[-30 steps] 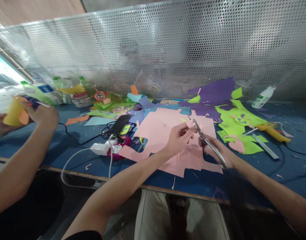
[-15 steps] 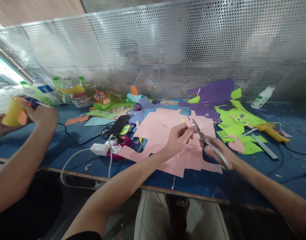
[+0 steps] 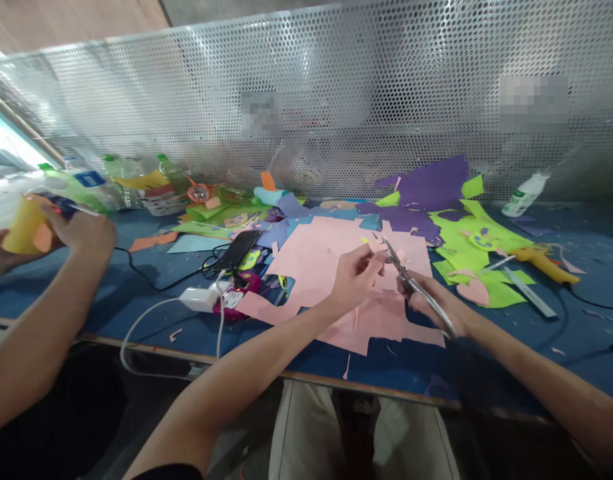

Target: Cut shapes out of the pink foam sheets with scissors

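My right hand (image 3: 433,299) is closed around a pair of scissors (image 3: 411,285), whose blades point up and away, slightly parted. Close to the blades, the fingertips of my left hand (image 3: 359,272) are pinched together; what lies between them is too small to make out against the pink behind. Beneath both hands spreads a large pink sheet (image 3: 316,250) with cut-out edges, and small pink scraps lie around the blades.
At left, a co-worker's hands (image 3: 89,230) hold a yellow cylinder (image 3: 20,227). A phone (image 3: 240,250) rests by a magenta power strip (image 3: 241,293). On the right lie green sheets (image 3: 451,247), a pink heart (image 3: 473,291), a yellow glue gun (image 3: 549,263) and a white bottle (image 3: 526,195). Purple sheets (image 3: 431,187) lie behind.
My hands and the scissors have shifted very slightly left. The blades stay beside my left fingertips, and the rest looks the same.
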{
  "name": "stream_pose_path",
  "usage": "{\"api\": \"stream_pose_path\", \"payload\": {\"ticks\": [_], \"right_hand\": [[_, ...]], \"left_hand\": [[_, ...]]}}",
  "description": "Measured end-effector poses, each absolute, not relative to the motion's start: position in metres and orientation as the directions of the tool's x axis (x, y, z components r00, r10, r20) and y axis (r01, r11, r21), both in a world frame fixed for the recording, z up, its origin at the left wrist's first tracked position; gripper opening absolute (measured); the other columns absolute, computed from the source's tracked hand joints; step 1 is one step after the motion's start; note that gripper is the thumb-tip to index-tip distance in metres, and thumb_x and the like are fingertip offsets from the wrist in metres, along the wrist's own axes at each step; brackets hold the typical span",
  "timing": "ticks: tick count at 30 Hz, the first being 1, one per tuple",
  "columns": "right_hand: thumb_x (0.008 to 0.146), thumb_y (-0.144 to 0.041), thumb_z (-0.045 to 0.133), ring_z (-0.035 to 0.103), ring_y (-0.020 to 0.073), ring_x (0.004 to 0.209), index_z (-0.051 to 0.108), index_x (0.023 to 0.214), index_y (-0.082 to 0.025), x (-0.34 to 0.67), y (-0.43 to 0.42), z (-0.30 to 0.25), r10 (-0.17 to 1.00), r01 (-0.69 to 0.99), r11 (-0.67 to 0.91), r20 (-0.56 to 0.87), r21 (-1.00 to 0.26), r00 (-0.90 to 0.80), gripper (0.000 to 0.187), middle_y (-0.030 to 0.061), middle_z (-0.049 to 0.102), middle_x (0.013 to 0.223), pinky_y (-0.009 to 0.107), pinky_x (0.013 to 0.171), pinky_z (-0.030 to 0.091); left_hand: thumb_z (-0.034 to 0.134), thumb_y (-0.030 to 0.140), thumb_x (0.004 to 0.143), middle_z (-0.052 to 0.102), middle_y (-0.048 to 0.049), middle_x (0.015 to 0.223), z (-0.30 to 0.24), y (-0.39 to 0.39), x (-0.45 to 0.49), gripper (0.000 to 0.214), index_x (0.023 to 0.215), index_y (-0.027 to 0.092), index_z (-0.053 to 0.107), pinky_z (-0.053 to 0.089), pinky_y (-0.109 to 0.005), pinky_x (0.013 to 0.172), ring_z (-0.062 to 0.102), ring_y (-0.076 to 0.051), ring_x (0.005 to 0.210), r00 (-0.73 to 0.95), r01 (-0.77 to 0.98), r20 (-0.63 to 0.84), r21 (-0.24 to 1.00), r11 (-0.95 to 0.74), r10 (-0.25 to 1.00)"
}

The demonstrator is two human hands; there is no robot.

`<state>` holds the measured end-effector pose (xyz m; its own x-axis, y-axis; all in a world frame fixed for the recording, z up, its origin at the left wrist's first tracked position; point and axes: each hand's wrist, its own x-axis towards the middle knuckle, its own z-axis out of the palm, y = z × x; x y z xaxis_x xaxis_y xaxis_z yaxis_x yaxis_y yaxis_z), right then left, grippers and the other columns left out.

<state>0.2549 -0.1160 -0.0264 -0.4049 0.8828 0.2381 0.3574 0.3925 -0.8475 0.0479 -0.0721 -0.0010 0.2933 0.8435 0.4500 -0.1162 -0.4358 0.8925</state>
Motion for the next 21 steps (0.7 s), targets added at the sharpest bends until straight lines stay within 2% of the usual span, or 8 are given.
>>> {"api": "stream_pose_path", "payload": {"ticks": [10,21], "right_hand": [[0.086,-0.075,0.048,0.046,0.0148,0.057,0.057,0.086,-0.022,0.258,-0.114,-0.037,0.889,0.298,0.362,0.231,-0.883,-0.396,0.054,0.0003,0.050,0.071,0.029,0.050,0.043],[0.084,-0.077,0.047,0.044,0.0145,0.052,0.053,0.078,-0.022,0.256,-0.117,-0.032,0.885,0.301,0.391,0.265,-0.870,-0.382,0.056,-0.0009,0.047,0.065,0.028,0.046,0.039]], "left_hand": [[0.059,0.055,0.096,0.058,-0.0001,0.065,-0.004,-0.072,0.049,0.044,0.079,0.015,0.062,0.033,-0.024,0.048,0.046,-0.007,0.050,0.330,-0.100,0.431,0.901,-0.423,0.840],[0.060,0.057,0.095,0.056,0.0004,0.066,-0.003,-0.073,0.050,0.045,0.078,0.015,0.060,0.036,-0.024,0.049,0.048,-0.007,0.051,0.354,-0.141,0.395,0.919,-0.369,0.848]]}}
